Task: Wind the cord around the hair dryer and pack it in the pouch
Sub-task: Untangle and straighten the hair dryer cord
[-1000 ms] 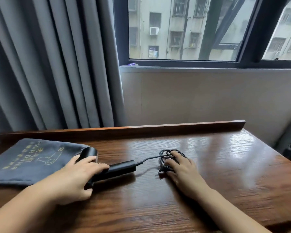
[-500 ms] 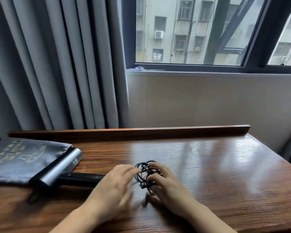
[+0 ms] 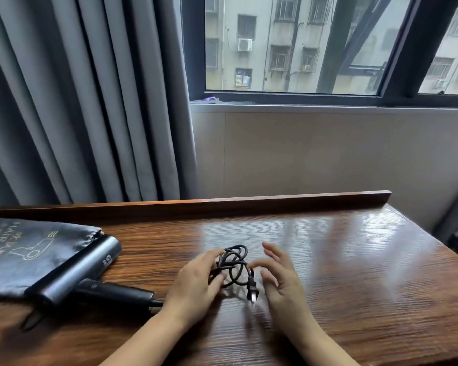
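One wooden desk (image 3: 328, 260), grey curtain (image 3: 90, 101), window (image 3: 302, 48)

Soft grey daylight comes in through the big dark-framed window (image 3: 328, 48) at the far right. It makes a bright shine on the brown wooden table (image 3: 354, 247). The right hand (image 3: 278, 276) looks blurry. Straight lines bend near the edges.

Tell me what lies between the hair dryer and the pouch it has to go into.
Nothing visible. The hair dryer rests with its head against the mouth of the pouch. Its cord is bunched, unwound, between the left hand, which holds it, and the right hand.
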A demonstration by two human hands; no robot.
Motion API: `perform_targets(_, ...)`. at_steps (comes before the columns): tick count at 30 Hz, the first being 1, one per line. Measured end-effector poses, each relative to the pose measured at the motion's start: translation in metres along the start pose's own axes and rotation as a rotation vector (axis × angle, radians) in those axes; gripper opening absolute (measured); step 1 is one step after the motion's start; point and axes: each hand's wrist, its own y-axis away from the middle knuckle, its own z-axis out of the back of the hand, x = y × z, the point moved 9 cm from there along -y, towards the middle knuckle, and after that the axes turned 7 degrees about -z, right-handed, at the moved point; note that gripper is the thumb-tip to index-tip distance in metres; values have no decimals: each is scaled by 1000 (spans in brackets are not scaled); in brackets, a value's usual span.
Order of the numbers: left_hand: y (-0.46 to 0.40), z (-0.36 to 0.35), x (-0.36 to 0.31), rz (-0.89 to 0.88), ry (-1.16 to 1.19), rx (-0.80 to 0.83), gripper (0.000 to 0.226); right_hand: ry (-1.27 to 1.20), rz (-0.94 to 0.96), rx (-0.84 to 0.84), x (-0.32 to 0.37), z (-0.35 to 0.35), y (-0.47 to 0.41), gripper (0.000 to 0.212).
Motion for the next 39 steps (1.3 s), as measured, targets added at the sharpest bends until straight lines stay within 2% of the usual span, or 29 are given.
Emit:
perform_targets(3,5,2,-2,5,-40,-65,34,-308,-230,56,-10,-4,1,22)
perform_targets(4,7,3,-2,11,-40,-94,30,-312,-257,98,-10,-8,3,23)
perform_targets(7,12,8,3,47,3,-192,20,-122,-223,200,-7,-19,10,59)
perform_targets(11,17,14,10,105,33,-268,22,46,-176,239,-7,-30,12,72)
perform_targets(14,19,13,9,91,58,-258,23,81,-174,255,-8,-32,10,60)
perform_targets(16,20,12,7,84,75,-251,29,-4,-183,222,-7,-27,8,51)
perform_targets(19,20,7,5,74,86,-190,54,-119,-218,162,-8,-15,7,50)
perform_targets(22,17,3,-1,0,41,-122,52,-298,-276,160,-10,-10,6,46)
perform_targets(25,16,-6,-7,-33,-19,-40,51,-454,-293,224,-10,-13,8,45)
perform_targets(29,15,-11,0,24,12,-15,74,-404,-227,338,-5,-22,12,58)
perform_targets(33,13,-7,5,70,4,-60,61,-354,-256,496,-4,-37,21,65)
perform_targets(36,14,-4,4,58,-3,-98,54,-240,-175,424,1,-33,18,54)
perform_targets(39,16,-2,-1,11,20,-115,39,-160,-95,305,8,-26,17,29)
